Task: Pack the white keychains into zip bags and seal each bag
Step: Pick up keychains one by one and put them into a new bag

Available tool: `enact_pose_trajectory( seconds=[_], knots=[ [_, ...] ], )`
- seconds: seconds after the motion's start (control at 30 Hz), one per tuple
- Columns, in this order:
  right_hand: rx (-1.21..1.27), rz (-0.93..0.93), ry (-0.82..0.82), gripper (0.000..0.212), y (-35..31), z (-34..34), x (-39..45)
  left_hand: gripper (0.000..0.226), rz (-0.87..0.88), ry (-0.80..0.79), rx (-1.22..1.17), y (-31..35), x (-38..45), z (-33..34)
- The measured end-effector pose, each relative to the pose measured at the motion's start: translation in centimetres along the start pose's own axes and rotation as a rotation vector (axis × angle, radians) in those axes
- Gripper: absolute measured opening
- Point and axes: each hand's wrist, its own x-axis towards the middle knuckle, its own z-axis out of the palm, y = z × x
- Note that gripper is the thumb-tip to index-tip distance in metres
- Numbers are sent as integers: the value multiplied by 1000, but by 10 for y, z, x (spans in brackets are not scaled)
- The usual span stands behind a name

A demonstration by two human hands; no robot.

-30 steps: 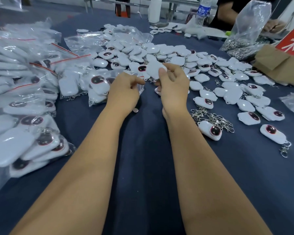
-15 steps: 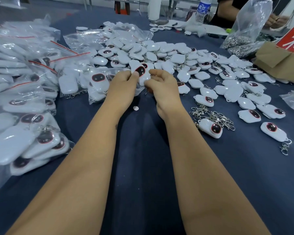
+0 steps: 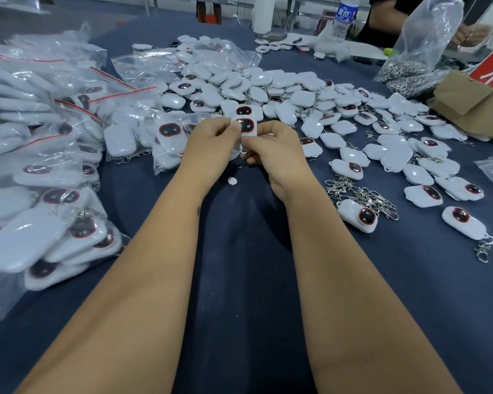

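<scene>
My left hand and my right hand meet at the table's middle, both pinching one white keychain with a dark red-rimmed face, held upright. A second keychain lies just behind it. A clear zip bag holding keychains lies under and left of my left hand. Loose white keychains are heaped beyond my hands and spread to the right. Filled zip bags with red seals are stacked at the left.
A heap of metal clasps lies by my right wrist, and a small white disc sits between my forearms. At the far right are a bag of metal rings, a cardboard box, a water bottle and another person's hands.
Both hands drew closer to me with the keychain. It was turned from its white back to show its dark face, and my fingers closed tighter around it.
</scene>
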Motion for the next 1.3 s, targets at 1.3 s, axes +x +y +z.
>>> enact_pose_trajectory(
  seconds=[1.3],
  knots=[
    [76, 1, -62, 24, -3, 1, -3, 25, 1, 7, 17, 6, -4, 0]
  ],
)
